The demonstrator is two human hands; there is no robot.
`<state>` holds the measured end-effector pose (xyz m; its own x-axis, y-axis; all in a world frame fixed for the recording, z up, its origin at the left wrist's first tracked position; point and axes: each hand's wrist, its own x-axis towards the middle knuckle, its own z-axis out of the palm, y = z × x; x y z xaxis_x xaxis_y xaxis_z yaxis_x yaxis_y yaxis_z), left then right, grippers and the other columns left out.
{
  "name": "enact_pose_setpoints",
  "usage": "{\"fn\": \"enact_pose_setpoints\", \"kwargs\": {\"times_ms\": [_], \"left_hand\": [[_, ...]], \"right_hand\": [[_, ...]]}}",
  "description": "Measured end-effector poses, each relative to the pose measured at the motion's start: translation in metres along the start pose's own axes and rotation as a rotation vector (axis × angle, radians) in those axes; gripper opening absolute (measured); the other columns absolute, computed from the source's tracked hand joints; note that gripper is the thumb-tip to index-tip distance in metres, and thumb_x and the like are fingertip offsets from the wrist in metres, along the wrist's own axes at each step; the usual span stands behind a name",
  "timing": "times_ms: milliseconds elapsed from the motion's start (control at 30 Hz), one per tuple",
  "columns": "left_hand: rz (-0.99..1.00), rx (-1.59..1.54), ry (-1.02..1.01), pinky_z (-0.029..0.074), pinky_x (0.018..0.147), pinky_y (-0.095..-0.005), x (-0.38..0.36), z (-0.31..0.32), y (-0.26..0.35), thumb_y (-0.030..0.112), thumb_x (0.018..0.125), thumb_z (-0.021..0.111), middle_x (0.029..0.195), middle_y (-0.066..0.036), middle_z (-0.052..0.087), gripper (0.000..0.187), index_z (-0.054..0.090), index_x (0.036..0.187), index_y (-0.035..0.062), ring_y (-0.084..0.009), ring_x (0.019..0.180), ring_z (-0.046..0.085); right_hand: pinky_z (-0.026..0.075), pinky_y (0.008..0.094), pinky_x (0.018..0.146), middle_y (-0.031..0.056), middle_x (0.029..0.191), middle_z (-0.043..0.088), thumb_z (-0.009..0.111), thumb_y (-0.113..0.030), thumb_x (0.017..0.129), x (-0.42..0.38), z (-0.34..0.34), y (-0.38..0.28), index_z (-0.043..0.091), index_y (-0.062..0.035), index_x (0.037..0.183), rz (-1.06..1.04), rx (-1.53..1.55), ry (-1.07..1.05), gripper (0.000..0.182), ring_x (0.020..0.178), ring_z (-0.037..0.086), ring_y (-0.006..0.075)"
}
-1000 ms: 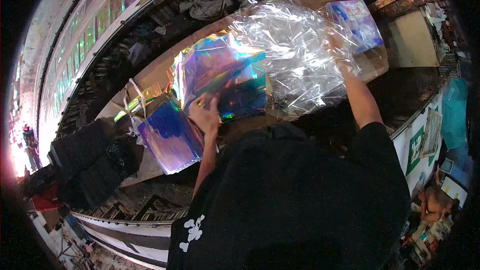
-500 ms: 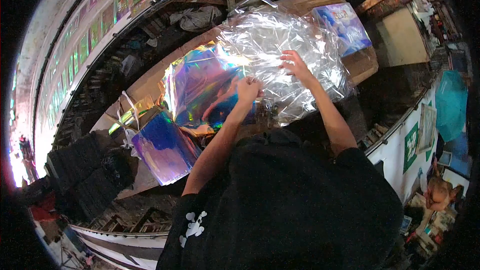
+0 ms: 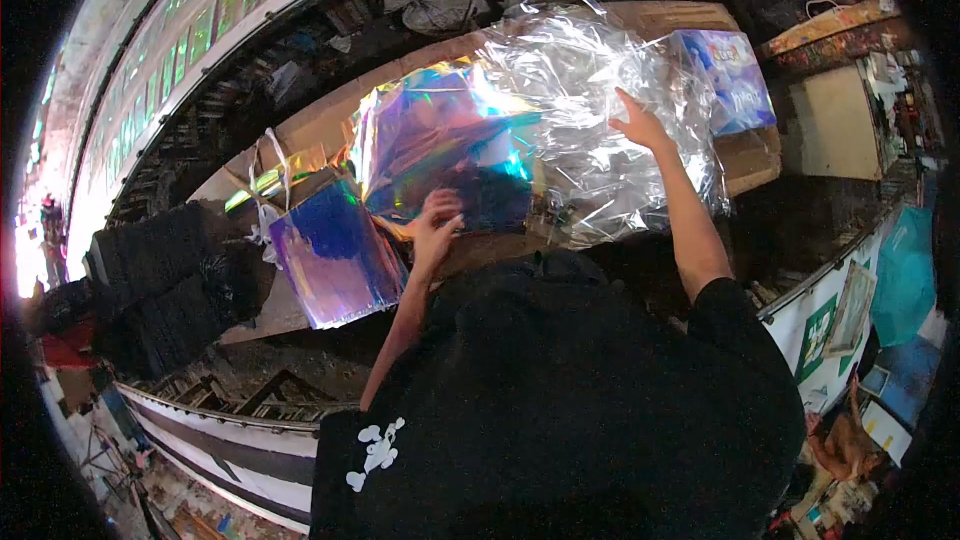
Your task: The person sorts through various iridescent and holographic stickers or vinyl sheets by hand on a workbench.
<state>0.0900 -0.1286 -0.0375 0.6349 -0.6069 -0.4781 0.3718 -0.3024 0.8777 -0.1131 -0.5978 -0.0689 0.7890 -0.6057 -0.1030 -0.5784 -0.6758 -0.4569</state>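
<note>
A crinkled heap of clear plastic film (image 3: 590, 160) lies on the cardboard (image 3: 755, 155), glinting in the light. Over its right part is my right hand (image 3: 645, 128), fingers stretched and thumb apart, holding nothing. Left of the heap, and meeting it, spreads an iridescent film sheet (image 3: 430, 150) shining blue, purple and gold. My left hand (image 3: 437, 225) is at this sheet's lower edge, its fingers loosely bent and a little blurred, the thumb apart from them. Below left of that hand stands an iridescent bag (image 3: 335, 255) with white handles.
A purple-and-white printed pack (image 3: 728, 80) sits at the cardboard's right end. Dark folded material (image 3: 160, 290) is piled on the left. A white railing panel (image 3: 230, 450) runs along the lower left, and a teal umbrella-like cover (image 3: 902, 275) is at far right.
My left hand has moved left and down, away from where the two films meet, and its pinch has loosened. My right hand has shifted right over the clear film. The view has turned slightly.
</note>
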Motion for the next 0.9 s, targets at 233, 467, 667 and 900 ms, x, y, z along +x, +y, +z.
{"fn": "enact_pose_setpoints", "kwargs": {"times_ms": [233, 467, 667, 900], "left_hand": [[0.007, 0.305, 0.838, 0.052, 0.071, -0.0316, -0.092, -0.121, -0.037, 0.011, 0.086, 0.068, 0.086, -0.009, 0.066, 0.016, 0.063, 0.094, -0.0014, -0.0149, 0.078, 0.064], [0.061, 1.308, 0.803, 0.023, 0.108, -0.0613, -0.113, -0.150, -0.047, 0.068, 0.062, 0.075, 0.147, -0.028, 0.029, 0.107, 0.037, 0.141, 0.0052, -0.0458, 0.139, 0.024], [0.160, 1.365, 0.462, 0.021, 0.101, -0.0728, -0.105, -0.133, -0.028, 0.063, 0.063, 0.075, 0.150, -0.033, 0.021, 0.113, 0.028, 0.148, 0.0041, -0.0491, 0.141, 0.018], [0.310, 1.274, 0.564, 0.036, 0.097, -0.0622, -0.098, -0.162, -0.049, 0.040, 0.082, 0.069, 0.139, -0.025, 0.043, 0.073, 0.040, 0.138, 0.0029, -0.0427, 0.133, 0.037]], "right_hand": [[0.048, 0.0464, 0.083, 0.0169, 0.105, 0.067, 0.068, -0.052, 0.083, 0.010, -0.041, -0.009, 0.048, -0.0108, 0.129, 0.312, 0.009, 0.271, 0.065, 0.097, 0.064, 0.0371], [0.050, 0.0374, 0.055, 0.0128, 0.060, 0.066, 0.061, -0.047, 0.086, 0.014, -0.066, 0.025, 0.069, 0.0028, 0.083, 0.536, -0.184, -0.202, 0.051, 0.052, 0.064, 0.0224], [0.048, 0.0354, 0.054, 0.0104, 0.060, 0.065, 0.066, -0.042, 0.085, -0.008, -0.090, -0.046, 0.070, -0.0014, 0.086, 0.465, -0.027, -0.069, 0.041, 0.051, 0.062, 0.0195], [0.050, 0.0341, 0.058, 0.0112, 0.064, 0.065, 0.072, -0.035, 0.082, -0.020, -0.029, -0.112, 0.071, -0.0048, 0.089, 0.072, -0.131, 0.205, 0.031, 0.053, 0.063, 0.0180]]}}
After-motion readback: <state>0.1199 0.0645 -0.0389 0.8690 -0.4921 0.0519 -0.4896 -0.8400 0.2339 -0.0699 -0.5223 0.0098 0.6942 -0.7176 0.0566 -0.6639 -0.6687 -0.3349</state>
